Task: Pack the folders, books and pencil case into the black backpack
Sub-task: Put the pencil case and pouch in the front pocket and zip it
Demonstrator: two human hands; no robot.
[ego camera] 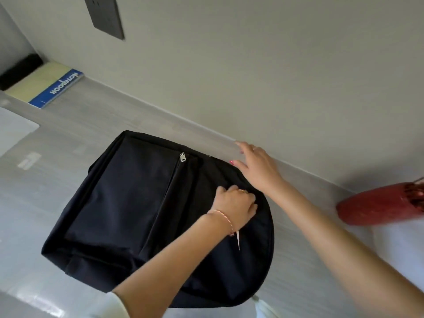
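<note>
Black backpack [128, 203] lies flat on a grey table [96, 115] beside the wall.
Left hand [234, 205] grips fabric near its top with curled fingers; right hand [257, 166] rests fingers straight at the rim. Notebook [46, 88] sits far left, well apart.

Home study corner: grey desk [96, 120], notebook [46, 88], wall socket [104, 16].

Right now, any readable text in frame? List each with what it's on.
"NOTEBOOK": white letters on the blue cover strip of the notebook against the wall at far left, seen upside down; the middle letters are stylised.
Small pale labels on the grey table left of the black backpack: too blurred to read.
Backpack, zipper pull, red vase and wall plate: no text visible.
</note>
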